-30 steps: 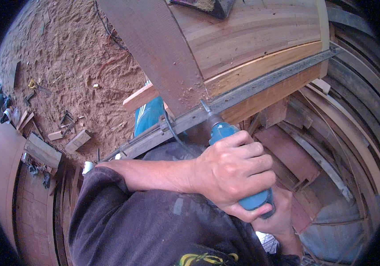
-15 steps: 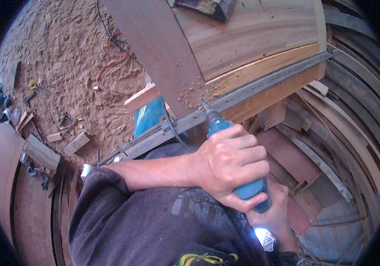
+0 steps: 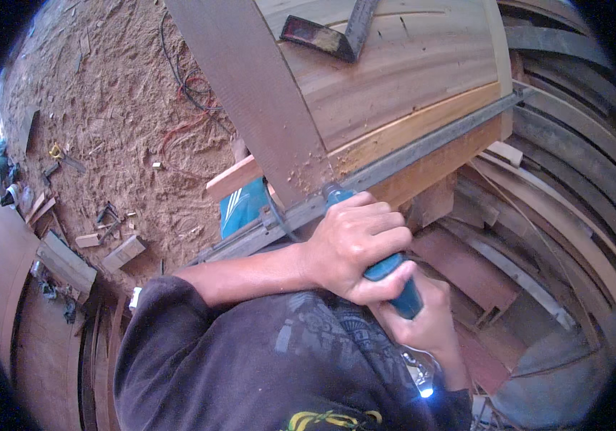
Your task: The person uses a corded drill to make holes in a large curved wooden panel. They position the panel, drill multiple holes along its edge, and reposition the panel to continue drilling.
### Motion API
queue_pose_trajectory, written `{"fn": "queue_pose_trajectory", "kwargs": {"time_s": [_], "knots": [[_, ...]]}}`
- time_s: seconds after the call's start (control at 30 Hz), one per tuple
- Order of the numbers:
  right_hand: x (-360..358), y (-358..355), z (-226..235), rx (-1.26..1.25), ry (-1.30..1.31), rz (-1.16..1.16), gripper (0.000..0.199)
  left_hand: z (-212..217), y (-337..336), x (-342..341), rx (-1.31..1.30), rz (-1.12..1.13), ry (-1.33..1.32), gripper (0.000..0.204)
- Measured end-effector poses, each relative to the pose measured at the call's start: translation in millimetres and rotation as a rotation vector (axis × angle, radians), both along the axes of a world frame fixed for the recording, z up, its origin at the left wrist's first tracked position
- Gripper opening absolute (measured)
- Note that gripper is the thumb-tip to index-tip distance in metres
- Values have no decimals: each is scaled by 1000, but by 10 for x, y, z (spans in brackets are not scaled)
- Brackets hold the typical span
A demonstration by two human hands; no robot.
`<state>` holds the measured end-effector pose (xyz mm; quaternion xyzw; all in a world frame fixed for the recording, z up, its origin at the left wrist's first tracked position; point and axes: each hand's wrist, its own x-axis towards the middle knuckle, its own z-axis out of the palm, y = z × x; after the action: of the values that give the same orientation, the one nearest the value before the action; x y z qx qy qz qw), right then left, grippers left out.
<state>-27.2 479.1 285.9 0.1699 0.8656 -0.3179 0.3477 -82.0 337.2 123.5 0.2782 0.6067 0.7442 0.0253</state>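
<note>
My left hand is wrapped over the front body of a blue-green power drill, its fingers curled around the casing. Behind and below it, my right hand grips the rear of the same drill. The drill's nose meets the near edge of a wooden panel, beside a grey metal bar clamp that runs along that edge. Fine wood shavings lie around the contact spot. Most of the bit is out of sight, and the trigger is hidden by my hands.
A try square rests on the panel's pale boards. A wood block and a blue item with white stripes sit left of the clamp. Cables and offcuts lie on the sawdust-covered floor; stacked planks stand at right.
The drill has advanced toward the panel, and less of its bit shows. Both hands keep their grip. The view has shifted, bringing more of the try square into sight.
</note>
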Motion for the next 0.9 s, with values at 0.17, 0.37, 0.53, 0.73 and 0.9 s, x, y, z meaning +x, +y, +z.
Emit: {"fn": "queue_pose_trajectory", "kwargs": {"time_s": [0.17, 0.37, 0.53, 0.73, 0.9], "knots": [[144, 1, 734, 12, -12, -97, 35, 770, 4, -44, 11, -52, 14, 36], [895, -18, 1022, 118, 185, -542, 38, 1229, 457, 396, 111, -157, 111, 47], [1461, -162, 898, 159, 118, -626, 42, 945, 525, 851, 102, -402, 109, 45], [1782, -181, 766, 127, 45, -622, 46, 813, 378, 982, 24, -488, 146, 44], [1915, -177, 582, 103, 113, -617, 47, 785, 349, 939, 31, -540, 161, 48]]}}
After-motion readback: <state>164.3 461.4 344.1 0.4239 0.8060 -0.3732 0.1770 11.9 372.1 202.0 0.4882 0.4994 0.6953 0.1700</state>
